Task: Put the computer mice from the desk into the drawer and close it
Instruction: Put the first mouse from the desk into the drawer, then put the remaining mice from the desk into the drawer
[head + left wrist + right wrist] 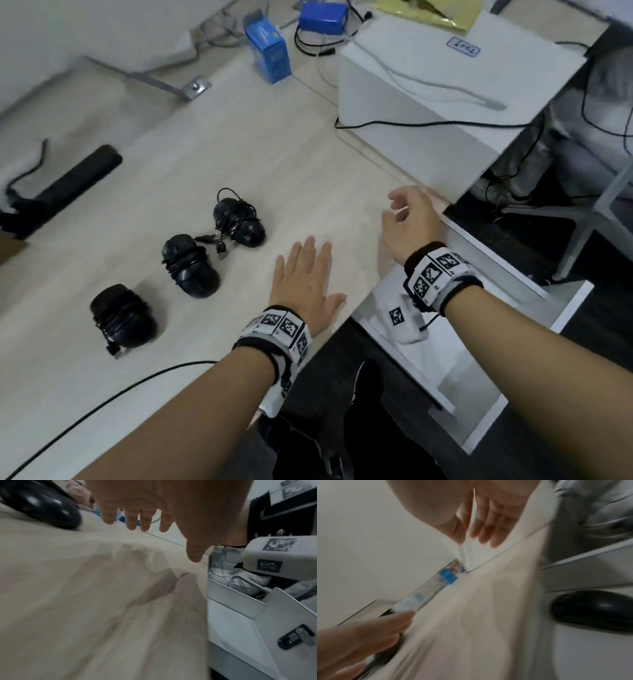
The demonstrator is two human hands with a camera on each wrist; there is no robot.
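Left grip (306,284) empty, mice (190,265) leftward

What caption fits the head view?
Both open hands hover over the desk; three black mice lie beside the open drawer.

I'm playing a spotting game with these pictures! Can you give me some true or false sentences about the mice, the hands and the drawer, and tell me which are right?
1. Three black mice lie on the desk, cables wrapped round them. True.
2. The left hand grips a mouse. False: it is flat and open above the desk, holding nothing.
3. The drawer is pulled open. True.
4. The right hand holds the blue box. False: it holds nothing, and the box stands far back on the desk.
5. All mice are already in the drawer. False: three sit on the desk.
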